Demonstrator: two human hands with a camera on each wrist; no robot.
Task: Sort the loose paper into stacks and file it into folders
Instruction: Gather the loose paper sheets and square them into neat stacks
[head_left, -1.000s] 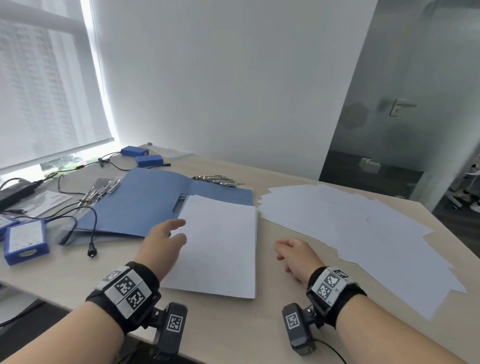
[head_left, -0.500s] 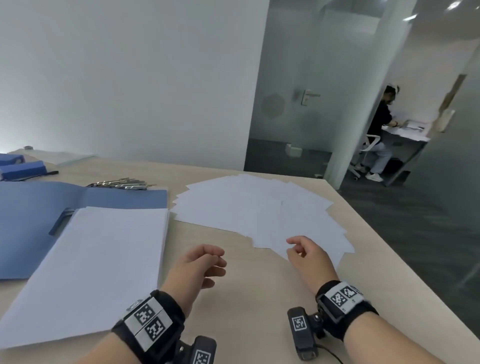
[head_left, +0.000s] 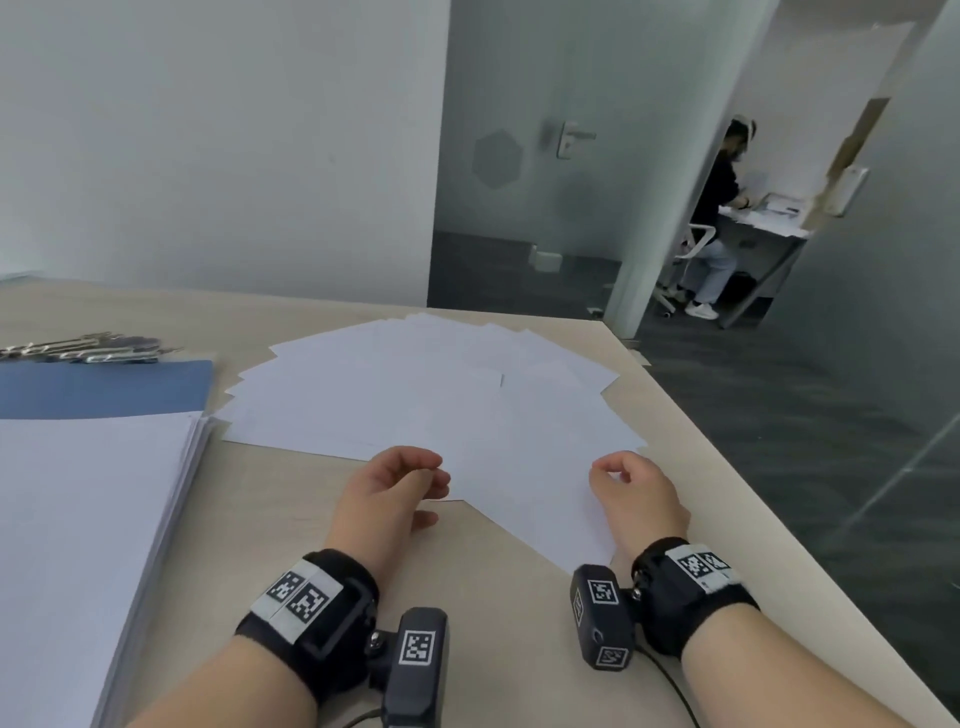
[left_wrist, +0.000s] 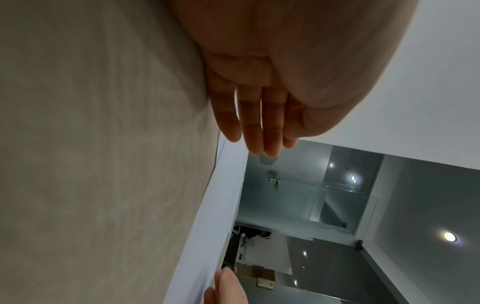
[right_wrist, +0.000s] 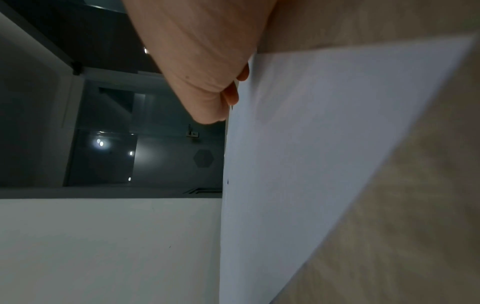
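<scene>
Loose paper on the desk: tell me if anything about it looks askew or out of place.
The loose sheets lie fanned at mixed angles, edges misaligned, unlike the squared stack at left. One sheet's corner sits close to the desk edge near the right hand. Nothing looks torn or spilled.

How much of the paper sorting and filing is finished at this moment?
Done: one squared stack of paper lies on the open blue folder. In hand: nothing is gripped; the left hand and right hand are over the near edge of the fanned loose sheets, fingers loosely curled. Left: that whole spread is unstacked, and the folder is not closed.
</scene>
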